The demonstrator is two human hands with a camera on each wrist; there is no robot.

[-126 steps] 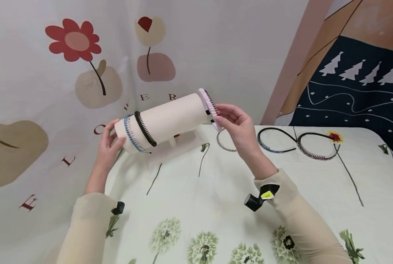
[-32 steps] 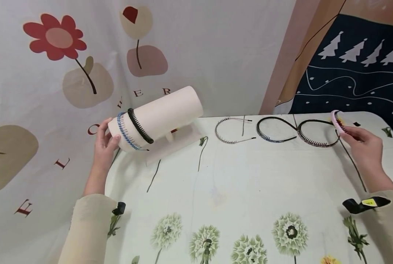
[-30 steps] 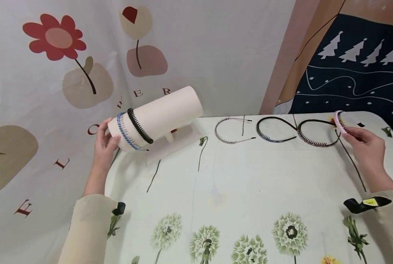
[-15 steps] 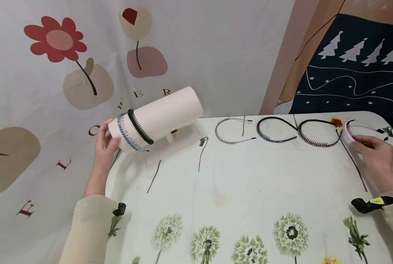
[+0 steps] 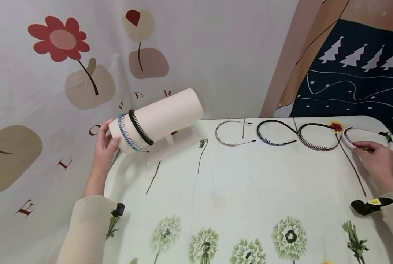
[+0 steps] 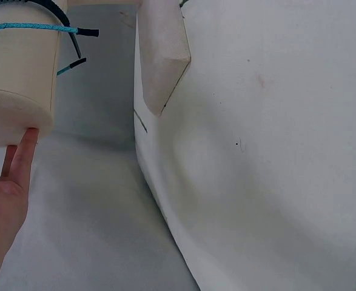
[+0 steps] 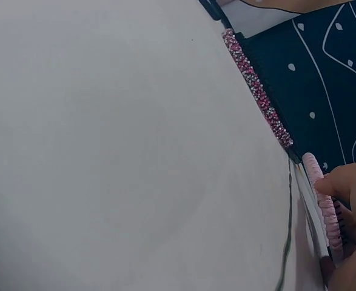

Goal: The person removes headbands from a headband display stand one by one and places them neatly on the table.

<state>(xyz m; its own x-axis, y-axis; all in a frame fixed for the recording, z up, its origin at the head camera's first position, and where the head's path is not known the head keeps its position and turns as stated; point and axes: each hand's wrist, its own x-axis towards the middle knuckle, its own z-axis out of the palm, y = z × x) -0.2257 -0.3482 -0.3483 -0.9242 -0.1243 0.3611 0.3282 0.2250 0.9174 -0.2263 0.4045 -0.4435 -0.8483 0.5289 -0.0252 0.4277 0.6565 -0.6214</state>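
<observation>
At the table's far right, my right hand (image 5: pixel 377 159) pinches a pink toothed headband (image 5: pixel 347 138) between thumb and fingers. Its band is low over the cloth, and the right wrist view shows the pleated pink covering (image 7: pixel 327 212) under the thumb. On the left, my left hand (image 5: pixel 104 148) holds the near end of a cream cylindrical headband stand (image 5: pixel 170 112), fingertips at its rim. A blue headband (image 5: pixel 127 135) and a black braided headband (image 5: pixel 140 127) are around that stand. The stand's base (image 5: pixel 180 145) lies under the cylinder.
Along the back of the table (image 5: pixel 236 190) lie a thin silvery headband (image 5: pixel 227 143), a black-and-blue one (image 5: pixel 269 141) and a black one with pink glitter (image 5: pixel 315 146). A flower-printed curtain (image 5: pixel 216 55) hangs behind.
My right hand took the pink headband off the stand's far end, carried it right and lowered it beside the row. The left hand has stayed on the stand.
</observation>
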